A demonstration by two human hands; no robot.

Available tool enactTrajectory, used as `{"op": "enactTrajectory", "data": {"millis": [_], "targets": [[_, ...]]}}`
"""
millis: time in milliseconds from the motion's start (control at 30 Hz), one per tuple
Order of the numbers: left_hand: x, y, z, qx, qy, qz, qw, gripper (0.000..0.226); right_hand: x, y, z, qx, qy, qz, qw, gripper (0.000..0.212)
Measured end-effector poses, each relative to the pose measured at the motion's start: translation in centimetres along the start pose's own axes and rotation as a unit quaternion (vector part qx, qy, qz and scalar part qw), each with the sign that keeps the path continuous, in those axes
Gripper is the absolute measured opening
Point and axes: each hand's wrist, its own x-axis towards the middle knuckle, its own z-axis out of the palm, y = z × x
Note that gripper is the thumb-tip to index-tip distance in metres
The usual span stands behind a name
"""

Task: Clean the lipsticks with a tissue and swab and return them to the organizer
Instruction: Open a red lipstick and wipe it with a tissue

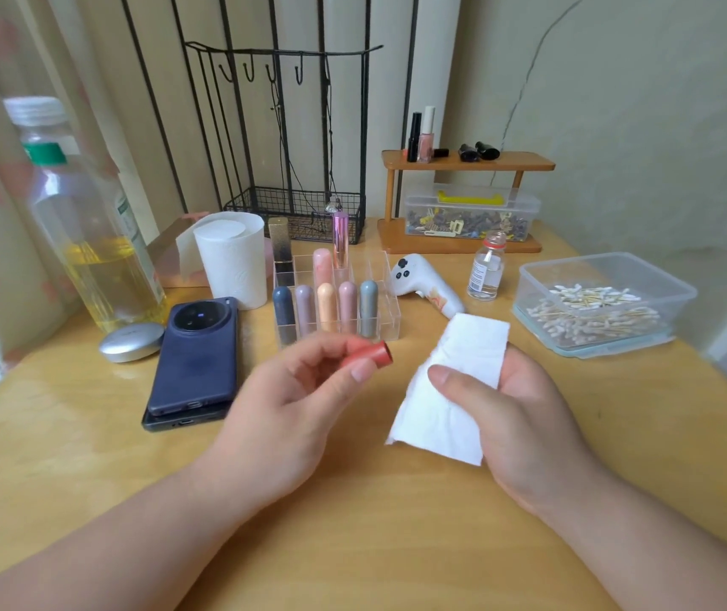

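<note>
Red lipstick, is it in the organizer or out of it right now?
Out. The left hand pinches the red lipstick in front of the clear organizer, not in any slot.

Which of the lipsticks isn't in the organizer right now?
The red lipstick, gripped sideways in the left hand just in front of the clear organizer. All the others stand upright in its compartments.

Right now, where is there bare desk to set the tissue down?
Bare wood lies in front of the stacked phones, left of the left hand, and between the right hand and the swab box toward the near edge. The back is crowded: oil bottle, tissue roll, organizer, small bottle.
</note>
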Motion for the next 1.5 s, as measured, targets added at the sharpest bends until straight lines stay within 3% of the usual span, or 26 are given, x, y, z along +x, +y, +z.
{"op": "enactTrajectory", "data": {"millis": [267, 433, 767, 867, 1000, 1067, 1133, 1200, 1267, 1333, 1400, 1500], "targets": [[0.1, -0.5, 0.5, -0.106, -0.046, -0.044, 0.992, 0.016, -0.8, -0.3, 0.8, -0.052, -0.057, -0.086, 0.993, 0.018], [0.3, -1.4, 0.2, -0.164, -0.088, -0.074, 0.980, 0.021, -1.1, -0.6, 0.9, -0.012, -0.116, -0.079, 0.990, 0.013], [0.7, -1.2, -0.4, -0.282, -0.194, -0.174, 0.923, 0.029, -0.6, -0.2, -0.2, -0.214, -0.177, -0.127, 0.952, 0.029], [0.7, -1.2, -0.4, -0.308, -0.206, -0.177, 0.912, 0.027, -0.7, -0.5, -0.1, -0.200, -0.196, -0.101, 0.955, 0.014], [0.6, -1.4, -0.2, -0.278, -0.142, -0.143, 0.939, 0.018, -0.8, -0.7, 0.4, -0.180, -0.183, -0.049, 0.965, 0.017], [0.5, -1.4, 0.0, -0.212, -0.113, -0.116, 0.964, 0.020, -0.6, -1.0, 0.8, -0.170, -0.162, -0.037, 0.971, 0.014], [0.3, -1.4, -0.1, -0.088, -0.073, -0.049, 0.992, 0.018, -0.6, -1.3, 1.0, -0.140, -0.154, -0.017, 0.978, 0.020], [0.1, -1.4, -0.1, 0.011, -0.050, 0.044, 0.998, 0.017, -0.7, -1.4, 1.2, -0.076, -0.147, 0.028, 0.986, 0.023], [-0.1, -1.7, -0.2, 0.028, -0.038, 0.089, 0.995, 0.019, -0.9, -1.4, 1.3, -0.024, -0.139, 0.064, 0.988, 0.026], [0.1, -1.7, 0.0, -0.065, -0.042, 0.023, 0.997, 0.025, -0.9, -1.1, 1.2, -0.044, -0.136, 0.048, 0.988, 0.032], [0.4, -1.4, 0.1, -0.177, -0.075, -0.093, 0.977, 0.048, -1.1, -0.8, 1.1, -0.152, -0.133, -0.022, 0.979, 0.034], [0.8, -0.7, -0.4, -0.158, -0.139, -0.208, 0.955, 0.076, -1.1, 0.0, 1.0, -0.307, -0.117, -0.189, 0.925, 0.041]]}}
